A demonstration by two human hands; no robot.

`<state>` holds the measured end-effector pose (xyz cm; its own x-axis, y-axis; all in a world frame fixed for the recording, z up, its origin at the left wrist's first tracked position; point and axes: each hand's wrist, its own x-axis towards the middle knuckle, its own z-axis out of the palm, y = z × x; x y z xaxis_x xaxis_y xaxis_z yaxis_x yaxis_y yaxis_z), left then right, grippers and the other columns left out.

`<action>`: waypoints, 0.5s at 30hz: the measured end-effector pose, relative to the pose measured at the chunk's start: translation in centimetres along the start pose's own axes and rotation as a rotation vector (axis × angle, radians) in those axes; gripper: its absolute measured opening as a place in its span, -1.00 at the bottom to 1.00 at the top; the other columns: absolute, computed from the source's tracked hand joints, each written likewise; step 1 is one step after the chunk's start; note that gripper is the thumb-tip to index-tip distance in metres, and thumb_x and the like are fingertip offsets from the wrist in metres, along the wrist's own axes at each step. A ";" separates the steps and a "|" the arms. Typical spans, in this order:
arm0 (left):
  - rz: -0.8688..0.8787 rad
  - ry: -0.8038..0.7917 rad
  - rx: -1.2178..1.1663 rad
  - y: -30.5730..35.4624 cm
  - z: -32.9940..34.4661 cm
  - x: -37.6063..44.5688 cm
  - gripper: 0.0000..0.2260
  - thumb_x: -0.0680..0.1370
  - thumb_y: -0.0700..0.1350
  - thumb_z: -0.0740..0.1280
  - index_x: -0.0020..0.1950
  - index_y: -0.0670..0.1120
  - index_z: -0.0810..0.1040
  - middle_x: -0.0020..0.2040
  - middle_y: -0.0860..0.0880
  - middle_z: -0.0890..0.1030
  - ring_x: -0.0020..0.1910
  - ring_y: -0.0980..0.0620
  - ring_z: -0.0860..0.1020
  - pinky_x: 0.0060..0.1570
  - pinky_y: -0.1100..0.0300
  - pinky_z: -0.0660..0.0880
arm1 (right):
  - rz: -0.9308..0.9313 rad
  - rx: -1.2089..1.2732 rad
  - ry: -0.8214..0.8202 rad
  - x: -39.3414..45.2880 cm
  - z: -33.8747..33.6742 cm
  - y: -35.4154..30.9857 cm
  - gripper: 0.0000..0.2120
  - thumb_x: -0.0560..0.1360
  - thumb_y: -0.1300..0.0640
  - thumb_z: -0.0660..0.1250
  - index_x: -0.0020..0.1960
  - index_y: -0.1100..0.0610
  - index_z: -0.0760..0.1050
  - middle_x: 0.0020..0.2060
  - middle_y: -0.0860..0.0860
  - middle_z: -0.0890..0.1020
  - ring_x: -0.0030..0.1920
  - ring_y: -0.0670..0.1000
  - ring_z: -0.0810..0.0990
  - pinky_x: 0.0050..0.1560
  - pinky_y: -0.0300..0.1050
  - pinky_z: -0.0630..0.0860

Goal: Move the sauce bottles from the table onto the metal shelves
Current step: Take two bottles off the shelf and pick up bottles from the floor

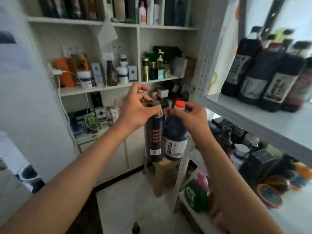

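Bottles hang from both our hands above the floor: our left hand (135, 108) pinches the dark cap of a tall sauce bottle (154, 132), our right hand (194, 115) curls its fingers (189, 105) round the neck of a red-capped jug (175, 139). Beside us, metal shelves (253, 115) carry more dark sauce bottles (253, 76).

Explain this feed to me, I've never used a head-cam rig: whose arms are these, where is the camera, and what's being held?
There is no machine here. One wide camera sits on a person's head, looking forward and down, so both arms are theirs. The left hand grips a tall dark bottle by its cap. The right hand grips a red-capped bottle by its neck. Both bottles are carried in the air. At right is the metal shelf, with dark bottles already standing on it.
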<state>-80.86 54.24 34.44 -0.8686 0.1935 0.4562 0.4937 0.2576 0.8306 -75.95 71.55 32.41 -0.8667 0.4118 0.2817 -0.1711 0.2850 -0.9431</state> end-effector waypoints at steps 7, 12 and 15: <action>0.145 -0.041 -0.075 7.8 3.4 3.5 -0.48 0.36 -0.16 0.56 0.19 -0.02 0.36 -0.06 0.02 0.61 -0.22 0.26 0.58 -0.25 0.42 0.47 | -0.076 0.104 0.150 1.4 -7.3 -5.4 -0.82 0.33 0.16 0.58 -0.11 0.02 0.65 -0.21 -0.07 0.70 -0.15 -0.15 0.66 -0.20 -0.29 0.59; 0.205 0.022 -0.175 12.1 7.6 6.7 -0.49 0.33 -0.17 0.59 0.13 -0.05 0.39 -0.13 0.01 0.58 -0.22 0.15 0.53 -0.17 0.32 0.48 | -0.172 0.091 0.260 3.5 -12.8 -8.5 -0.81 0.33 0.17 0.59 -0.08 0.08 0.68 -0.23 -0.03 0.72 -0.21 -0.17 0.69 -0.22 -0.31 0.58; 0.224 0.060 -0.208 14.1 10.7 8.2 -0.51 0.30 -0.16 0.60 0.08 -0.06 0.40 -0.17 0.00 0.58 -0.25 0.15 0.54 -0.19 0.31 0.52 | -0.220 0.017 0.329 4.5 -15.6 -9.1 -0.84 0.33 0.18 0.58 -0.11 0.15 0.69 -0.30 -0.03 0.70 -0.28 -0.19 0.66 -0.29 -0.34 0.54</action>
<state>-80.60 69.64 46.47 -0.7429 0.1658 0.6485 0.6593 0.0141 0.7517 -70.99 84.34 44.99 -0.6123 0.5989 0.5161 -0.3456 0.3843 -0.8561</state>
